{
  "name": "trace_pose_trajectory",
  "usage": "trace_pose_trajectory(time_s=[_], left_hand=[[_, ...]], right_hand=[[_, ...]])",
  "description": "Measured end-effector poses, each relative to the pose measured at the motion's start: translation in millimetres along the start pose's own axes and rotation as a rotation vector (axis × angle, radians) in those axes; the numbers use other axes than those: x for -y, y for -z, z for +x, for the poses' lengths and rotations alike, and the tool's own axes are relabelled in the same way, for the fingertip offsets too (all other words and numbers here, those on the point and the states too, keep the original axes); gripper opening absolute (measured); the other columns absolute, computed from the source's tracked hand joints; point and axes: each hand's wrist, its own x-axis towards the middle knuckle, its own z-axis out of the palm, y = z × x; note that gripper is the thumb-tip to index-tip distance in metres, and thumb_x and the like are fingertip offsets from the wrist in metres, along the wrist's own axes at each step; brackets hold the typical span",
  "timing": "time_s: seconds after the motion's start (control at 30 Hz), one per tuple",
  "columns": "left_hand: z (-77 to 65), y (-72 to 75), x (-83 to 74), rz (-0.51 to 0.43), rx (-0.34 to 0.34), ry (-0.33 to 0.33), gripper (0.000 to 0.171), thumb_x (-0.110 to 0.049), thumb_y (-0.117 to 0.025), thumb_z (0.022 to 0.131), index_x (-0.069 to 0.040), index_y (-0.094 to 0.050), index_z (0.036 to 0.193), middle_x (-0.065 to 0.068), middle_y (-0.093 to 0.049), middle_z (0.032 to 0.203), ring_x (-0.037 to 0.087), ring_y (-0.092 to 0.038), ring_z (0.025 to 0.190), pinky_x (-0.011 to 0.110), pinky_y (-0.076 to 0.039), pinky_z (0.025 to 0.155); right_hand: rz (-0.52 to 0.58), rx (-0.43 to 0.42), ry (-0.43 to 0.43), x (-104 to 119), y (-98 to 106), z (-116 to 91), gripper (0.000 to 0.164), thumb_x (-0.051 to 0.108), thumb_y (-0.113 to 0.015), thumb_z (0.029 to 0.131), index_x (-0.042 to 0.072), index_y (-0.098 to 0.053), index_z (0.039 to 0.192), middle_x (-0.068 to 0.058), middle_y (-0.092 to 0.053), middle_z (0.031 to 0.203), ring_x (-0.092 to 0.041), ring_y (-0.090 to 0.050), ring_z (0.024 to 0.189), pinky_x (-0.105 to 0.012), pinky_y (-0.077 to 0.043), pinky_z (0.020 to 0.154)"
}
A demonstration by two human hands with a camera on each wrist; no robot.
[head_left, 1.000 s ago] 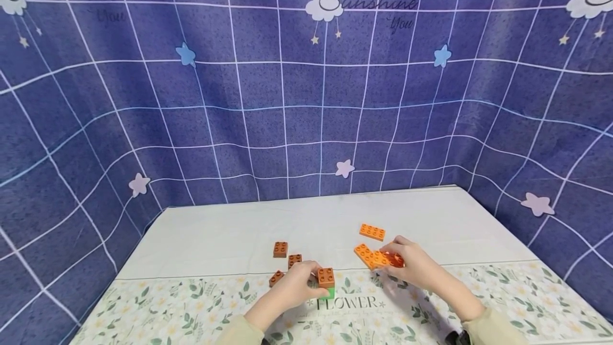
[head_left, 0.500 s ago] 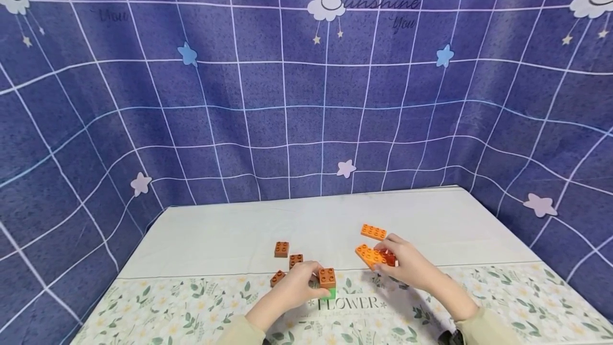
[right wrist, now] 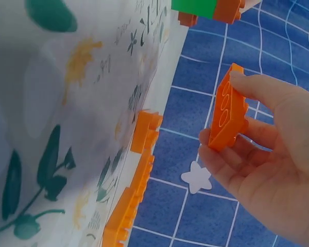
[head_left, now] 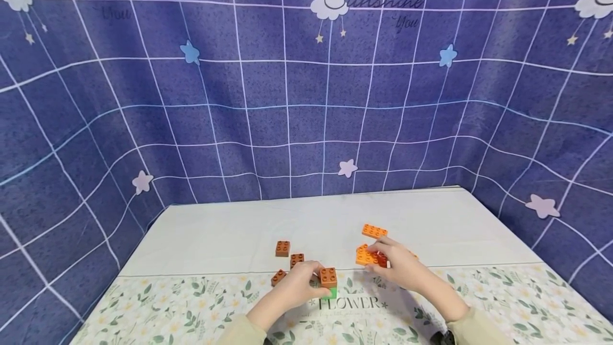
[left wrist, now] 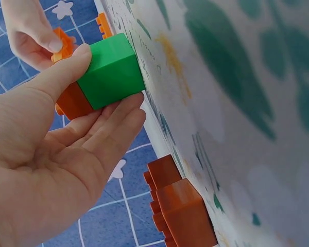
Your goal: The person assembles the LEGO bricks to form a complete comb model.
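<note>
My left hand (head_left: pixel 303 285) grips a small stack near the table's middle. It is a brown toy building brick (head_left: pixel 328 277) on top of a green brick (left wrist: pixel 110 69), and the thumb lies against the green side. To the right, my right hand (head_left: pixel 402 266) pinches an orange brick (right wrist: pixel 229 110) between thumb and fingers. The right wrist view shows this brick raised off the table, its hollow underside with round tubes exposed. In the head view the fingers partly cover it, and an orange brick (head_left: pixel 362 254) shows just left of them.
Several brown bricks (head_left: pixel 282 248) lie left of and behind my left hand. Another orange brick (head_left: pixel 374 230) lies behind my right hand. The table (head_left: pixel 215 238) has a white rear part and a flowered front. A blue gridded curtain (head_left: pixel 306 84) hangs around it.
My right hand has moved slightly left with the orange brick, and a bit of orange now shows behind its wrist side. The left hand keeps its hold on the stack in the same place.
</note>
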Motion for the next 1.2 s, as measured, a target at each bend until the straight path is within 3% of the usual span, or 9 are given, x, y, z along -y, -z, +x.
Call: trace_pose_trajectory(time_s=[0.2,0.37,0.53,1.0,1.2], left_hand=[[1.0,0.4,-1.7,0.005,0.008,0.009,0.05,-0.034,-0.077,0.077,-0.003,-0.061,0.114,0.003,-0.064,0.1,0.018,-0.062,0.089,0.028,-0.054,0.073],[1.1,0.3,-2.1,0.006,0.012,0.005,0.051,-0.034,-0.076,0.077,-0.003,-0.061,0.114,0.003,-0.064,0.101,0.017,-0.062,0.089,0.028,-0.054,0.074],[1.6,1.1,-2.7,-0.005,0.013,0.004,0.05,-0.033,-0.076,0.078,-0.003,-0.06,0.115,0.004,-0.064,0.101,0.018,-0.062,0.089,0.028,-0.054,0.074],[3.4,-0.1,-3.4,0.001,0.008,0.022,0.052,-0.035,-0.076,0.077,-0.003,-0.06,0.115,0.003,-0.064,0.101,0.018,-0.062,0.09,0.029,-0.054,0.075],[1.3,0.6,-2.8,0.016,0.014,0.026,0.053,-0.035,-0.076,0.077,-0.002,-0.06,0.116,0.005,-0.065,0.102,0.019,-0.062,0.091,0.031,-0.054,0.075]], right_hand=[[-0.023,-0.004,0.015,5.0,-0.3,1.4,0.032,0.023,-0.067,0.087,0.004,-0.064,0.112,-0.004,-0.06,0.104,-0.011,-0.055,0.079,-0.029,-0.051,0.068],[-0.003,-0.001,0.035,6.6,-2.2,2.8,0.033,0.021,-0.067,0.087,0.002,-0.063,0.114,-0.003,-0.058,0.102,-0.003,-0.046,0.067,-0.022,-0.046,0.062],[-0.002,0.006,0.044,7.7,-3.3,4.8,0.032,0.019,-0.067,0.086,0.003,-0.064,0.114,-0.002,-0.058,0.101,-0.001,-0.043,0.066,-0.02,-0.043,0.06],[-0.031,-0.022,0.06,12.8,-5.0,8.8,0.033,0.02,-0.069,0.084,0.003,-0.065,0.112,-0.002,-0.06,0.102,-0.009,-0.057,0.081,-0.026,-0.054,0.072],[-0.016,-0.03,0.082,17.4,-9.1,10.5,0.031,0.018,-0.07,0.083,0.003,-0.066,0.11,-0.003,-0.06,0.101,-0.011,-0.059,0.082,-0.025,-0.054,0.072]])
